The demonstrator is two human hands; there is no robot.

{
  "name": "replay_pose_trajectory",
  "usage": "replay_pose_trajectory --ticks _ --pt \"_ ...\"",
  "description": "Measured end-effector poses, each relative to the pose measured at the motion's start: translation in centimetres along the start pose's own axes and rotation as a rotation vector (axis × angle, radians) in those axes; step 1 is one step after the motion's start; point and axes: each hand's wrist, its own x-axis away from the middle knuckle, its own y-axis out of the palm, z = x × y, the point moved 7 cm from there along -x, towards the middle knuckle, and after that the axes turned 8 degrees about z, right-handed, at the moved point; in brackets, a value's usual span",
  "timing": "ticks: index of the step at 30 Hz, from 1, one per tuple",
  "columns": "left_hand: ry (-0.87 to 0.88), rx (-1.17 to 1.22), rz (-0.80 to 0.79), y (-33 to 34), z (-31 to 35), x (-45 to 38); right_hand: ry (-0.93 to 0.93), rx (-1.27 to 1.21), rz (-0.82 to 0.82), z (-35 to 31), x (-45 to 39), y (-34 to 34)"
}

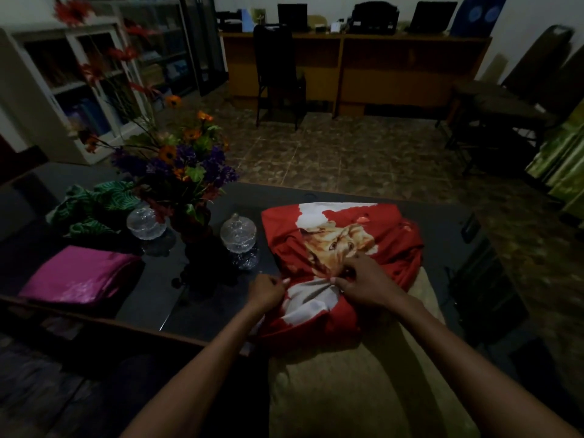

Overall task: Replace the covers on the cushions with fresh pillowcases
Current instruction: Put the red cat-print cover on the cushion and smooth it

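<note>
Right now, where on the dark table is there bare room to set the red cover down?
Bare table lies between the pink folded cloth and the left hand. Around the vase, glass jars and green cloth it is crowded.

Flower vase (196,229) between two glass jars (238,233) on dark table (151,298).

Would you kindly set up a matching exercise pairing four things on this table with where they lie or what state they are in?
Things:
1. red cat-print cover
2. magenta folded cloth
3. green patterned cloth
4. lidded glass jar

Places or states:
A. crumpled, far left behind the flowers
B. bunched and gripped by both hands
C. flat at the near left edge
D. standing between the vase and the cushion

Pairs: 1-B, 2-C, 3-A, 4-D
</note>
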Motion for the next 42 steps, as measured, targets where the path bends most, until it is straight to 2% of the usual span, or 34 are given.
replay_pose_trajectory --ticks 1,4,11,14,16,19,21,25,29,32,37,40,42 --pt "0.004 -0.095 0.045 -0.6 -0.8 0.0 0.022 0.008 0.003 0.5 0.1 0.0" --pt "0.038 -0.249 0.048 -1.2 -2.2 0.4 0.104 0.012 -0.009 1.5 0.1 0.0" --pt "0.097 -0.425 -0.03 -2.2 -1.9 0.1 0.159 -0.078 0.027 1.2 0.1 -0.7" --pt "0.238 -0.33 0.01 -3.2 1.0 1.2 0.194 -0.225 0.064 1.2 0.1 -1.9" --pt "0.365 -0.209 0.093 -3.5 3.6 2.1 0.211 -0.283 0.159 1.7 -0.2 -3.3" --pt "0.518 -0.136 0.215 -2.9 7.7 3.4 0.266 -0.244 0.362 3.9 0.0 -5.9" --pt "0.605 -0.127 0.211 -1.5 10.7 3.9 0.329 -0.161 0.418 6.8 0.7 -6.6" --pt "0.799 -0.123 0.075 3.7 17.1 4.7 0.395 -0.008 0.316 13.5 3.5 -5.2" --pt "0.86 -0.237 -0.088 9.3 22.0 4.7 0.345 0.042 0.328 16.2 5.7 -4.7" --pt "0.836 -0.352 -0.132 12.9 24.3 3.0 0.342 0.139 0.281 15.7 6.2 -5.9" --pt "0.651 -0.478 -0.182 16.2 23.7 -0.8 0.373 0.289 0.066 16.4 7.2 -6.2" --pt "0.635 -0.454 -0.207 17.4 23.6 -1.0 0.474 0.188 -0.047 17.4 8.1 -7.1" --pt "0.645 -0.465 -0.209 17.9 23.6 -0.7 0.544 -0.001 -0.021 17.6 8.2 -7.2"
